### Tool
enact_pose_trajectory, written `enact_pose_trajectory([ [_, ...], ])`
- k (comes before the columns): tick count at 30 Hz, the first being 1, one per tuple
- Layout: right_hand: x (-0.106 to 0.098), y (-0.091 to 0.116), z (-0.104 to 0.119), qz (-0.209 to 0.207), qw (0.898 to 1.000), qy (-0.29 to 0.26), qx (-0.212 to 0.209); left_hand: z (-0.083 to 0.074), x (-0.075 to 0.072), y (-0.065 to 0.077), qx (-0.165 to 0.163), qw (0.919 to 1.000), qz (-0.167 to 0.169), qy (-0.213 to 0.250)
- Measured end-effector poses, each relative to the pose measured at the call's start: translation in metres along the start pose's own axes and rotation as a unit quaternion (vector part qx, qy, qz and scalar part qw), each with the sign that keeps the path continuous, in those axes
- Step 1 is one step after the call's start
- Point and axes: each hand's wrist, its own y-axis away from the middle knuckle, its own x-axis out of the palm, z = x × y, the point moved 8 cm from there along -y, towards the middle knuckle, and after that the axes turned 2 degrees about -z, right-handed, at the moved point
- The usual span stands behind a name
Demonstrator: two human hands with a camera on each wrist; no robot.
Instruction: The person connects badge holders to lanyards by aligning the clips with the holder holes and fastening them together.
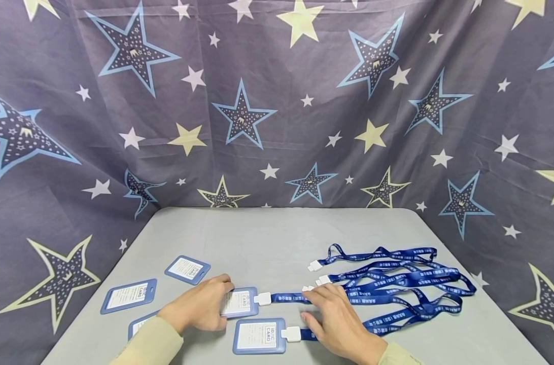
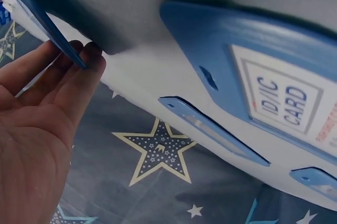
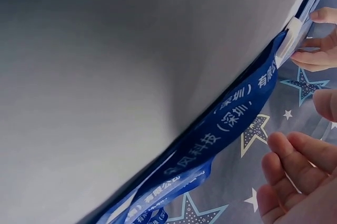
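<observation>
My left hand pinches the edge of a blue ID card holder, thumb on one side and fingers on the other. The holder's end meets a white clip on a blue lanyard. Closer to me lies a second card holder, joined to another white clip. Over the lanyards is my right hand, its fingers loosely bent with nothing between them in the right wrist view. It partly hides the straps beneath.
Loose card holders lie at the left: one at the back, one near the left edge, and one partly behind my left sleeve. More blue lanyards spread over the grey table's right side. A star-patterned cloth hangs behind.
</observation>
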Motion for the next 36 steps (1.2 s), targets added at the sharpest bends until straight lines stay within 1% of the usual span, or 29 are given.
enact_pose_trajectory([
  [8,-0.002,0.000,0.000,-0.006,1.000,-0.003,-0.002,-0.002,-0.003,0.004,0.020,0.9994,0.001,-0.026],
  [10,-0.002,0.000,0.000,-0.005,1.000,-0.002,-0.002,-0.003,-0.003,0.004,0.020,0.9994,0.001,-0.028],
  [21,-0.003,0.000,0.000,-0.019,1.000,0.001,-0.014,-0.005,-0.002,0.002,-0.010,0.9996,-0.003,-0.026],
  [25,-0.003,0.001,0.000,-0.020,1.000,0.001,-0.013,-0.009,-0.003,0.002,-0.010,0.9995,-0.008,-0.028],
  [32,-0.003,0.002,-0.002,-0.007,1.000,-0.001,0.000,-0.018,-0.005,0.000,0.002,0.9995,-0.019,-0.024],
  [36,-0.005,0.001,-0.003,-0.010,1.000,0.001,0.000,-0.023,-0.005,-0.001,0.008,0.9992,-0.030,-0.024],
])
